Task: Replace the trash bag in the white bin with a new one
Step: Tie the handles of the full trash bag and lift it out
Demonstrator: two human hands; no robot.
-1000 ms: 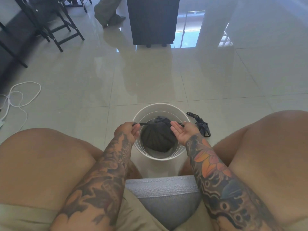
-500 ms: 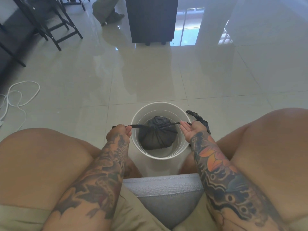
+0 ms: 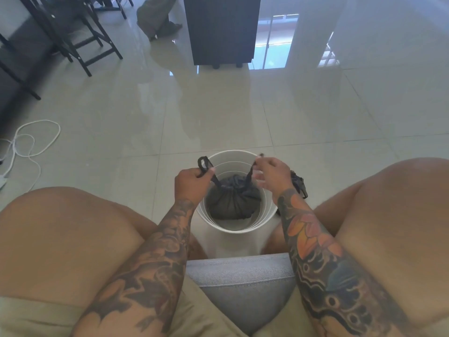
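The white bin (image 3: 237,223) is observed standing on the tiled floor (image 3: 218,117) between the seated person's knees, just ahead of a grey cushion edge (image 3: 240,283). The used black trash bag (image 3: 233,201) is found sitting low inside the bin, its mouth gathered to a puckered neck at the top. Two tie ends rise from that neck in a V. The left hand (image 3: 190,182) is closed around the left tie end, a loop of which projects beyond the knuckles. The right hand (image 3: 271,175) is seen pinching the right tie end between thumb and fingers (image 3: 261,177), the remaining fingers being loosely spread and somewhat blurred. A second piece of dark plastic (image 3: 298,184), judged to be the replacement bag, is noted on the floor just beside the bin, partly hidden behind the right wrist. The step in hand is judged to be the tying-off of the old bag. It is recommended that both ends be drawn evenly and crossed close to the neck, so that the knot seats tightly before the bag is lifted out.
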